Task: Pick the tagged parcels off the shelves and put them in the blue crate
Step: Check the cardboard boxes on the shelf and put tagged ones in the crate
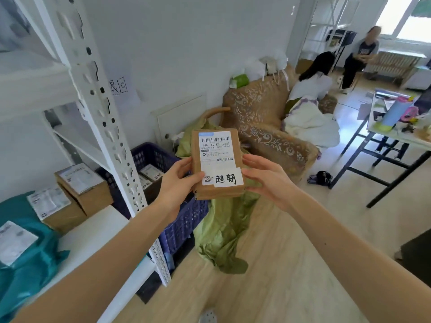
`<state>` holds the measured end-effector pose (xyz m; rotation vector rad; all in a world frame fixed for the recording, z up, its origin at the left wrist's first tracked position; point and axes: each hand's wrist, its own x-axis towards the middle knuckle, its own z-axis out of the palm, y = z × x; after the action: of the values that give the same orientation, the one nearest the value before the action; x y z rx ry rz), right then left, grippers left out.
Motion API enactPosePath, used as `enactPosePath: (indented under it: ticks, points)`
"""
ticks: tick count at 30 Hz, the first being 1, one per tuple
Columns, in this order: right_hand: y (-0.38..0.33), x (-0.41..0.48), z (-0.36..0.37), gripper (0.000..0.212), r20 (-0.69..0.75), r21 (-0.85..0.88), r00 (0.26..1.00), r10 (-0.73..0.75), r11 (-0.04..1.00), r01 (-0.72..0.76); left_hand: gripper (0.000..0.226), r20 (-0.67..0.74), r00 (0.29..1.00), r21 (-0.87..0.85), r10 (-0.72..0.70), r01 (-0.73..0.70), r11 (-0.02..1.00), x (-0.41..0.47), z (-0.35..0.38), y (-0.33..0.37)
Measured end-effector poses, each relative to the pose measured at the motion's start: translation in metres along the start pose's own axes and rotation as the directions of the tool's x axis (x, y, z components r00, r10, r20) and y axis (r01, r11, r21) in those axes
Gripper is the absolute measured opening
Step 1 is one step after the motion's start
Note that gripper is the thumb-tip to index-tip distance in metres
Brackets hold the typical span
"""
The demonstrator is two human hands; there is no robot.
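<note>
Left hand point(179, 181) and right hand point(268, 180) pinch the tagged cardboard parcel point(217, 159) by its side edges; an uneven release could tip it past the blue crate point(184, 227).

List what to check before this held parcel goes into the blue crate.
1. Tag present: ok. The parcel bears a handwritten white tag.
2. Grip: ok. The left hand and right hand hold its opposite sides.
3. Crate located: ok. The blue crate stands on the floor, below and left of the parcel.
4. Room inside: cannot tell. Other parcels lie in it, and the shelf upright hides part of the opening.
5. Clear way down: cannot tell. The parcel and hands cover the crate's near right part.
</note>
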<state>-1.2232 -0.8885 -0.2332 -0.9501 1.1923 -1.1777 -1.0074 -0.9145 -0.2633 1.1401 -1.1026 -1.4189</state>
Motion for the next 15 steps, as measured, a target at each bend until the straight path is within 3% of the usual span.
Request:
enactPosePath:
  ticks: [6,15]
  points:
    - [0.016,0.105,0.002,0.048,0.051,-0.079,0.990,0.131,0.989,-0.126,0.050,-0.132,0.984,-0.050,-0.118,0.112,0.992,0.079,-0.015,-0.039]
    - [0.047,0.228,0.020,0.040,0.162,-0.140,0.947,0.278,0.956,-0.257,0.061,-0.324,0.918,-0.117,-0.229,0.201,0.972,0.161,-0.039,-0.075]
